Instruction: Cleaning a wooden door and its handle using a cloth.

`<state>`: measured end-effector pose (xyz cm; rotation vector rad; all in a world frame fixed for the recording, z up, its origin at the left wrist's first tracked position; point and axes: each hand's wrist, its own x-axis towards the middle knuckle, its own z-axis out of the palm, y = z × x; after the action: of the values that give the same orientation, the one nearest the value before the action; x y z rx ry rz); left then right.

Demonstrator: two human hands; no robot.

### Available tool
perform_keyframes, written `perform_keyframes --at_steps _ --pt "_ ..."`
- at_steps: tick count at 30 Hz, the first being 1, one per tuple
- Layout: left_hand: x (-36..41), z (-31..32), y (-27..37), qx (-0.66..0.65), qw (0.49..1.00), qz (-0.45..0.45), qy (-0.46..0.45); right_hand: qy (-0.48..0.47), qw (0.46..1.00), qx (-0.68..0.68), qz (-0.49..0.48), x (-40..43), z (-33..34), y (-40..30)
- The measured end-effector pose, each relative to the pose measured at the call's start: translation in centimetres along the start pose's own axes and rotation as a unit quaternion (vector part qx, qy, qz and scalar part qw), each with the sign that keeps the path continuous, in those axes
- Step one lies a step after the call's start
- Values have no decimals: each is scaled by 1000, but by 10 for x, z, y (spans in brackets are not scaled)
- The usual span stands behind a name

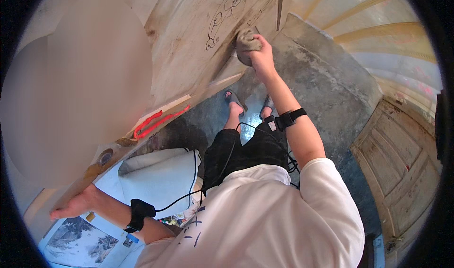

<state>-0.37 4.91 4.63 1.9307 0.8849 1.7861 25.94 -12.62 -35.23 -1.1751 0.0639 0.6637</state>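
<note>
My right hand (263,53) grips a bunched grey-brown cloth (249,43) against the lower part of a pale, stained panel (188,37). Dark line drawings (227,11) mark the panel just above and to the left of the cloth. My left hand (76,202) is out at the lower left, by the panel's edge, with nothing seen in it. Its fingers are partly hard to make out, and I cannot tell whether it touches the panel. Each forearm wears a black strap, and a cable runs from the left strap (142,211).
A white padded item (159,177) and a printed landscape picture (81,239) lie at the left. Red strips (159,122) run along the panel's ledge. A worn wooden door (393,168) stands at the right, beyond the concrete floor (312,83). A large area at upper left is blurred.
</note>
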Motion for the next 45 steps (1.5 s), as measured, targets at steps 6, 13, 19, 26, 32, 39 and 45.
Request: perform_keyframes --at_steps 6,13,19,26,32,39,45 --pt "0 3 0 8 1000 17 -13 -33 996 -57 -62 -6 15 32" --pt "-9 11 8 38 999 13 20 -27 999 45 -4 -5 -1 17" --pt "-6 13 7 29 999 1 22 -45 987 -96 -120 0 13 44" --pt "-10 15 10 16 1000 0 8 -91 988 -120 -32 -21 3 40" --pt "-6 10 6 8 1000 -6 9 41 991 -89 -88 -21 30 57" --pt "-8 11 7 -8 1000 -15 -3 -118 990 -70 -22 -80 37 59" --pt "-15 14 17 -30 998 -58 1 -107 990 19 84 -121 -5 49"
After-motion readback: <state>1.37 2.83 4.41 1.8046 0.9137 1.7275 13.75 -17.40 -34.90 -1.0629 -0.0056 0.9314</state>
